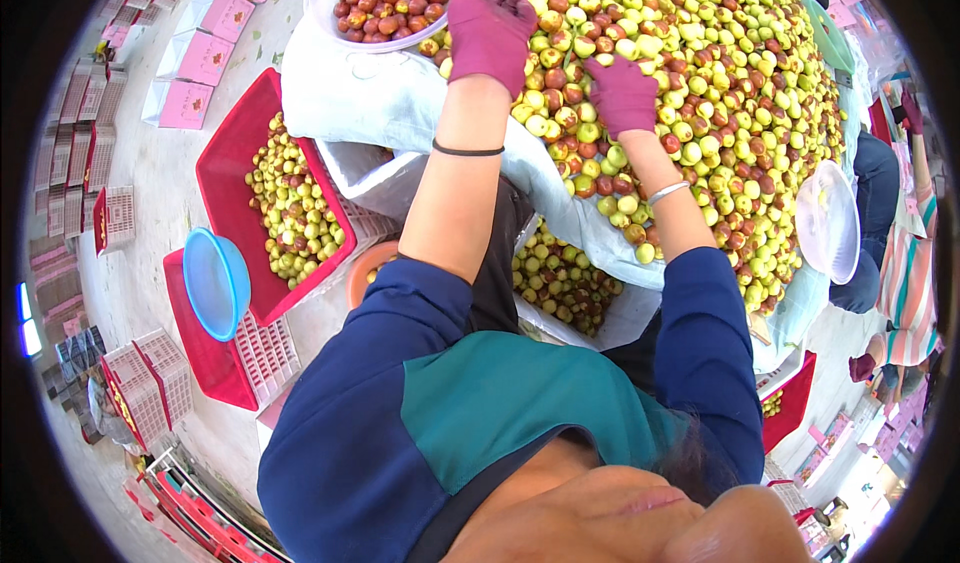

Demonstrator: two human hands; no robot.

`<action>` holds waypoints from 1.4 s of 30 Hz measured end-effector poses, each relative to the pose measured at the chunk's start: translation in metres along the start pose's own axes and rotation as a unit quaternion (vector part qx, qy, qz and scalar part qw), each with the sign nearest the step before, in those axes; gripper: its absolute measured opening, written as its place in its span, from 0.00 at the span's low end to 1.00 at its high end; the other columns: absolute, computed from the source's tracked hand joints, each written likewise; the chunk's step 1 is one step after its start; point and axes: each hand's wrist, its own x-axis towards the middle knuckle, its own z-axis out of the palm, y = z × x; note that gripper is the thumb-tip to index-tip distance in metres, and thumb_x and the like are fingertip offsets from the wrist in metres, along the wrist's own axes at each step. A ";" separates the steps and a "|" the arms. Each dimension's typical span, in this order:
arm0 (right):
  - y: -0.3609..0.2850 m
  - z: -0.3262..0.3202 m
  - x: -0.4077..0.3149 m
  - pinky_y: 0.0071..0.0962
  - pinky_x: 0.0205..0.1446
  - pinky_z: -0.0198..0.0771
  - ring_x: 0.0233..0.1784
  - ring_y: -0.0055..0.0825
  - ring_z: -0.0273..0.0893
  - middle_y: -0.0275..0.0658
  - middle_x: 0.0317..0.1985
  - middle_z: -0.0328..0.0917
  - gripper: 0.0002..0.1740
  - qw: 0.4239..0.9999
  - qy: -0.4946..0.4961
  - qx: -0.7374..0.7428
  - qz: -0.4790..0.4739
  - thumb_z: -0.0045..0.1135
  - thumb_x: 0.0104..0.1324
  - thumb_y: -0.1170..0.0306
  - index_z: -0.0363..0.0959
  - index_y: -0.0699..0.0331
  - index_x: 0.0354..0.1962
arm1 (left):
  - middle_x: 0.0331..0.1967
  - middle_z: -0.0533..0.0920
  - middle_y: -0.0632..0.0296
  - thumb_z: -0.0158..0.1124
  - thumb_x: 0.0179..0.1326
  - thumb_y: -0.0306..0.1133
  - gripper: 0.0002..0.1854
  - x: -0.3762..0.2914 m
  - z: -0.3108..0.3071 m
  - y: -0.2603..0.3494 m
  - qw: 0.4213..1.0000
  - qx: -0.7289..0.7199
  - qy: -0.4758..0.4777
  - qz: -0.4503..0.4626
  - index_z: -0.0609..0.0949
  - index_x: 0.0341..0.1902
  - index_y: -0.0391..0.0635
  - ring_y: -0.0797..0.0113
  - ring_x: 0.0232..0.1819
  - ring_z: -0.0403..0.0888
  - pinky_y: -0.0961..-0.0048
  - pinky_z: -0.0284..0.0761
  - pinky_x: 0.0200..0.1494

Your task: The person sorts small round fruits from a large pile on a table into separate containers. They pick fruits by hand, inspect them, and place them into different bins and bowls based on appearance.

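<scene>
A large heap of green and reddish-brown jujubes (720, 90) lies on a pale cloth (375, 98) in front of me. My left hand (491, 27), in a maroon glove, is at the heap's left edge, beside a whitish bowl (324, 19) of mostly brown jujubes. Its fingers are curled, but I cannot tell whether they hold a fruit. My right hand (624, 98), gloved alike, reaches into the heap with its fingertips among the fruit; what it grips, if anything, is hidden. Below the cloth's edge, between my legs, a lined container (637, 312) holds more jujubes.
Left of me are a red crate (232, 143) of jujubes, a blue bowl (217, 285) on another crate, and an orange bowl (360, 274). Pink boxes (202, 57) stand on the floor. A clear plastic bowl (827, 222) rests at the heap's right edge, near a person in striped clothing (904, 278).
</scene>
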 end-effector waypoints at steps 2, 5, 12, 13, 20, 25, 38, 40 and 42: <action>0.020 -0.002 0.006 0.42 0.40 0.67 0.47 0.36 0.72 0.38 0.41 0.73 0.15 0.998 -0.035 -0.026 0.038 0.53 0.57 0.62 0.73 0.44 0.44 | 0.23 0.73 0.71 0.49 0.63 0.36 0.07 0.000 -0.007 0.013 0.993 -0.060 -0.084 -0.048 0.73 0.32 0.50 0.75 0.25 0.70 0.79 0.67 0.26; 0.049 -0.008 0.003 0.40 0.36 0.69 0.44 0.38 0.73 0.40 0.36 0.75 0.16 0.995 -0.019 0.002 0.095 0.57 0.54 0.57 0.75 0.43 0.42 | 0.25 0.74 0.70 0.48 0.63 0.35 0.08 -0.005 -0.010 0.026 0.993 -0.091 -0.048 -0.064 0.74 0.32 0.48 0.74 0.27 0.71 0.78 0.69 0.28; 0.086 -0.025 -0.003 0.38 0.42 0.70 0.47 0.35 0.76 0.37 0.43 0.77 0.20 0.981 -0.091 -0.037 0.169 0.58 0.55 0.49 0.75 0.41 0.45 | 0.24 0.74 0.69 0.49 0.62 0.35 0.07 -0.006 -0.010 0.049 0.985 -0.150 -0.062 -0.053 0.74 0.32 0.47 0.72 0.29 0.72 0.74 0.70 0.30; 0.087 -0.026 -0.002 0.39 0.43 0.69 0.46 0.35 0.76 0.37 0.42 0.77 0.21 0.978 -0.094 -0.047 0.182 0.57 0.55 0.48 0.74 0.39 0.47 | 0.24 0.74 0.69 0.50 0.62 0.35 0.07 -0.006 -0.010 0.052 0.985 -0.152 -0.063 -0.054 0.74 0.32 0.47 0.72 0.28 0.72 0.74 0.70 0.30; 0.077 -0.038 0.001 0.39 0.42 0.69 0.44 0.36 0.76 0.38 0.40 0.78 0.21 0.978 -0.104 -0.051 0.175 0.58 0.55 0.51 0.73 0.38 0.48 | 0.23 0.74 0.70 0.51 0.61 0.34 0.06 -0.005 -0.011 0.073 0.982 -0.167 -0.072 -0.059 0.74 0.31 0.47 0.72 0.27 0.72 0.74 0.70 0.30; 0.056 -0.027 0.016 0.39 0.43 0.70 0.41 0.39 0.76 0.41 0.36 0.77 0.22 0.996 -0.038 0.020 0.074 0.58 0.56 0.61 0.71 0.39 0.51 | 0.22 0.73 0.70 0.53 0.60 0.34 0.05 -0.002 -0.008 0.068 0.980 -0.165 -0.080 -0.070 0.74 0.31 0.47 0.72 0.27 0.72 0.74 0.70 0.30; 0.061 0.006 0.010 0.35 0.47 0.70 0.42 0.42 0.77 0.46 0.40 0.78 0.16 0.942 -0.071 0.241 0.222 0.49 0.63 0.57 0.76 0.58 0.40 | 0.25 0.75 0.69 0.50 0.61 0.33 0.05 0.003 -0.002 0.052 0.982 -0.169 -0.064 -0.053 0.73 0.32 0.47 0.71 0.27 0.73 0.74 0.71 0.29; 0.055 0.001 0.016 0.35 0.47 0.70 0.43 0.42 0.77 0.46 0.40 0.79 0.17 0.939 -0.026 0.272 0.209 0.49 0.63 0.57 0.76 0.58 0.41 | 0.25 0.75 0.69 0.49 0.61 0.33 0.06 0.003 -0.001 0.050 0.982 -0.172 -0.057 -0.056 0.74 0.32 0.47 0.71 0.27 0.73 0.74 0.71 0.29; 0.042 -0.002 0.024 0.36 0.48 0.70 0.44 0.43 0.76 0.46 0.41 0.78 0.18 0.927 -0.025 0.312 0.207 0.49 0.64 0.56 0.74 0.58 0.44 | 0.25 0.75 0.69 0.48 0.61 0.33 0.06 0.003 0.000 0.047 0.983 -0.166 -0.060 -0.047 0.74 0.33 0.47 0.71 0.27 0.73 0.73 0.71 0.29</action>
